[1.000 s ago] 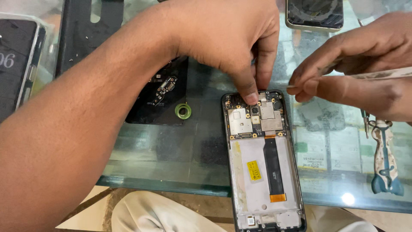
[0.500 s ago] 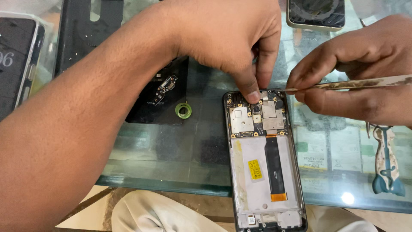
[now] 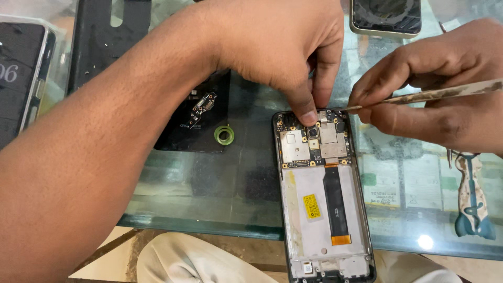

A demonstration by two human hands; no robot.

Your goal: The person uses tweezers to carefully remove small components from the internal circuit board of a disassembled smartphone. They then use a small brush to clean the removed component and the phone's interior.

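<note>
Pressing down on the top edge of an opened smartphone (image 3: 322, 194), the left hand (image 3: 277, 44) has its fingers bunched together, with the fingertips (image 3: 306, 116) set on the circuit board (image 3: 313, 142) just beside the small camera module. The right hand (image 3: 435, 89) comes in from the right edge of the view, its thumb and fingers pinched around a thin, worn metal pry tool (image 3: 424, 95); the tool's tip reaches the phone's upper right corner, close to the left fingertips. Whether the tip touches the board cannot be told.

The smartphone lies face down with its back cover off, near the front edge of a glass table (image 3: 209, 183), its lower end hanging past that edge. Below the board a black flex cable (image 3: 335, 202) runs down the pale inner frame, with a yellow sticker (image 3: 312, 206) to its left.

To the left of the phone, on the glass, a small green ring (image 3: 224, 135) lies at the corner of a black mat (image 3: 196, 118), which carries a small loose circuit part (image 3: 201, 108). Another phone (image 3: 386, 17) rests at the table's far edge, and a dark phone (image 3: 21, 73) lies at the left edge. A pair of pliers with blue handles (image 3: 470, 196) lies toward the right edge, below the right hand.
</note>
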